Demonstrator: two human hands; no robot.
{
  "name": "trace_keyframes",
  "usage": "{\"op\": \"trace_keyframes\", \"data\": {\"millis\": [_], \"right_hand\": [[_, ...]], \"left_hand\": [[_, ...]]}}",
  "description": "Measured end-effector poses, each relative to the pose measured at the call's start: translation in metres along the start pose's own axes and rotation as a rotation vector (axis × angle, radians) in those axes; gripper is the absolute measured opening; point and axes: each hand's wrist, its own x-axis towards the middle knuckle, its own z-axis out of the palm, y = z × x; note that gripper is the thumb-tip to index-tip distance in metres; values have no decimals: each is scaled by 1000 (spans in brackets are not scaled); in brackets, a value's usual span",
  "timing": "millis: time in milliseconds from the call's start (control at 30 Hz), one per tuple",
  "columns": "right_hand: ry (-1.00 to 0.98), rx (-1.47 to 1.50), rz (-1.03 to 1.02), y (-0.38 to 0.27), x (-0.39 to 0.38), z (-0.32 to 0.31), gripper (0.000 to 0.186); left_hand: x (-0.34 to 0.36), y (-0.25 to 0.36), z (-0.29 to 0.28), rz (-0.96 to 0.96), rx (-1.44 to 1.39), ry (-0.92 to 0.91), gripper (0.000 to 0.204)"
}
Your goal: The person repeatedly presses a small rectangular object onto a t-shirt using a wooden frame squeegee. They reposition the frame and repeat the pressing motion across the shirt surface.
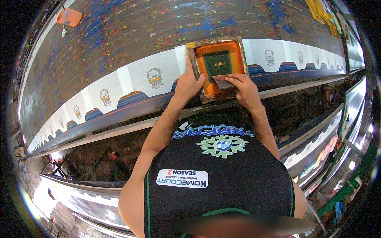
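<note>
A wooden screen-printing frame point(216, 41) lies over a row of white cut pieces on the long table. Its mesh has an orange border around a dark green middle with a small design. My left hand point(189, 83) grips the frame's left side, index finger along the outer rail and thumb over the inner edge. In my right hand point(247, 92) is a small brown squeegee point(222, 81), pinched between thumb and fingers. The squeegee rests at the near end of the mesh, tilted. What lies directly beneath the frame is hidden.
White pieces point(135, 81) with printed emblems run left and right along the table's near edge. The paint-spotted tabletop point(139, 31) stretches beyond. An orange container point(69, 17) stands far left, and yellow material point(320, 14) lies far right. A rail point(285, 90) borders the near side.
</note>
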Motion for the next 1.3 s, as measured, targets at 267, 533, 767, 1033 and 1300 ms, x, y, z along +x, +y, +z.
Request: {"op": "trace_keyframes", "data": {"millis": [267,533,767,1033,1300], "right_hand": [[68,38,-97,17,-4,3,54],[121,41,-87,102,-30,-46,50],[124,38,-54,202,-56,-92,50],[88,55,-101,248,-64,-113,51],[13,7,-161,245,-44,-112,52]], "left_hand": [[-3,3,3,34,61,83,112],[24,77,69,107,42,125,114],[65,157,143,44,50,48,116],[80,171,183,40,51,112,110],[76,183,181,9,-22,139,101]]}}
